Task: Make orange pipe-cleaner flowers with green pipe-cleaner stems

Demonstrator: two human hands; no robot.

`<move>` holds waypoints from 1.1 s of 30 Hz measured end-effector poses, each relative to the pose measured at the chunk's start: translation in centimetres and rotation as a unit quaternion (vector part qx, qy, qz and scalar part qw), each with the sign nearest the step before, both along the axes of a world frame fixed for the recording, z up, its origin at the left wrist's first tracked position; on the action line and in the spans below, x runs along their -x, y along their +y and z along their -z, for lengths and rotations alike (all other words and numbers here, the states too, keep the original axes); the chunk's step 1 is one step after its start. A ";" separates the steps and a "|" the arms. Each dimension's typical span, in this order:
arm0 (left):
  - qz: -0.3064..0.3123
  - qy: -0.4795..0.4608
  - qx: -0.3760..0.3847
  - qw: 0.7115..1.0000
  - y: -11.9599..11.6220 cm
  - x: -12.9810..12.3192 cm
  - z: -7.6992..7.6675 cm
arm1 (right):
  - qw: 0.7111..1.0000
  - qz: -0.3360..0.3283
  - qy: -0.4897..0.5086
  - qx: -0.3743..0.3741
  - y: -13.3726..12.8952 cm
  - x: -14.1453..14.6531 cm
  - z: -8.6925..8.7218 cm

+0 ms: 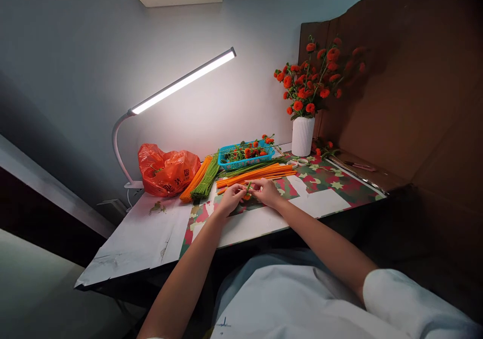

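Note:
My left hand (233, 198) and my right hand (266, 193) meet above the front part of the table, fingertips close together. Between them is a small orange pipe-cleaner flower (246, 197) with a green piece sticking up from it. Both hands have their fingers pinched on it; the fingers partly hide its shape. Just behind the hands lie loose orange pipe cleaners (260, 174). To the left are a bundle of green pipe cleaners (206, 179) and a bundle of orange ones (196, 180).
A blue basket (245, 164) holds finished orange flowers. Farther back right, a white ribbed vase (303, 137) carries tall orange flowers. Tape rolls (298, 162) lie near it. On the left stand a red plastic bag (166, 170) and a lit lamp (184, 81). Cardboard (407, 87) walls the right side.

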State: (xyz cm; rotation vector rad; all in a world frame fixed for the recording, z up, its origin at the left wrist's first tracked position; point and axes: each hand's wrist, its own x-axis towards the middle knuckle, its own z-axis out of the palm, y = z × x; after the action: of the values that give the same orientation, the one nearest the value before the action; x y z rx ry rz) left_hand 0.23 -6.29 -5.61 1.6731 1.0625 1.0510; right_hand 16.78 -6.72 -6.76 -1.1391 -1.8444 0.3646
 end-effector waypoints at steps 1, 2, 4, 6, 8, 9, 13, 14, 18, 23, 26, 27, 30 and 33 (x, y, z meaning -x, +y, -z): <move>0.002 -0.001 0.006 1.000 0.0 0.1 -0.1 | 1.000 -0.005 -0.002 -0.003 0.0 0.0 0.1; 0.004 -0.001 0.011 1.000 -0.1 0.1 -0.1 | 1.000 -0.011 -0.005 -0.007 0.1 0.0 0.1; 0.005 -0.004 0.020 1.000 -0.1 0.2 -0.2 | 0.999 -0.026 -0.015 -0.016 0.2 -0.1 0.3; 0.006 -0.007 0.027 1.000 -0.2 0.3 -0.2 | 0.999 -0.039 -0.025 -0.024 0.3 -0.2 0.4; 0.006 -0.016 0.033 0.999 -0.2 0.4 -0.2 | 0.998 -0.048 -0.033 -0.034 0.4 -0.2 0.4; 0.006 -0.023 0.035 0.999 -0.2 0.3 -0.2 | 0.997 -0.050 -0.036 -0.039 0.4 -0.3 0.4; -0.010 -0.068 0.039 0.997 0.1 0.2 -0.1 | 0.996 -0.053 -0.047 -0.057 0.3 -0.4 0.3; -0.015 -0.079 0.040 0.996 0.2 0.1 0.0 | 0.995 -0.055 -0.051 -0.061 0.3 -0.4 0.2; -0.021 -0.102 0.053 0.993 0.4 0.2 0.3 | 0.993 -0.064 -0.074 -0.071 0.2 -0.4 0.2; -0.017 -0.102 0.065 0.993 0.3 0.3 0.2 | 0.992 -0.061 -0.085 -0.065 -0.1 -0.3 0.0; -0.020 -0.099 0.058 0.993 0.1 0.2 -0.1 | 0.995 -0.036 -0.075 -0.053 -0.4 -0.1 -0.4; -0.022 -0.097 0.052 0.994 0.1 0.2 -0.2 | 0.996 -0.028 -0.071 -0.048 -0.5 -0.1 -0.5; -0.025 -0.086 0.022 0.996 0.0 0.0 -0.4 | 0.997 -0.005 -0.066 -0.034 -0.6 0.2 -0.8; -0.027 -0.062 -0.029 0.997 -0.2 0.0 -0.5 | 0.997 0.020 -0.068 -0.021 -0.7 0.3 -1.0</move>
State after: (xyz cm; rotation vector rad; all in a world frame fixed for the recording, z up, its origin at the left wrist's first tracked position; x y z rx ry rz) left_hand 0.28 -6.45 -5.11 1.6105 1.0090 1.2153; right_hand 16.47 -7.39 -5.79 -1.1956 -1.9345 0.2287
